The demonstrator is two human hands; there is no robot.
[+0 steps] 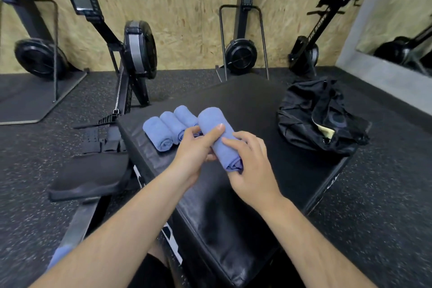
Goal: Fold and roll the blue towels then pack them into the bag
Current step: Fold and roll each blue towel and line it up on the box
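Observation:
Both my hands hold a rolled blue towel [218, 138] above the black padded box [245, 105]. My left hand [196, 154] grips the roll from the left, thumb laid across its top. My right hand [250, 166] curls round its near end from the right. Three more rolled blue towels [168, 130] lie side by side on the box, just left of my hands. The black bag [320, 119] sits slumped and open at the box's right far corner, a yellowish item showing inside.
A rowing machine's seat and rail [88, 177] run along the box's left side. More rowing machines [240, 54] stand upright against the chipboard wall. Another bit of blue cloth [59, 256] shows at the lower left beside my forearm. Speckled rubber floor surrounds the box.

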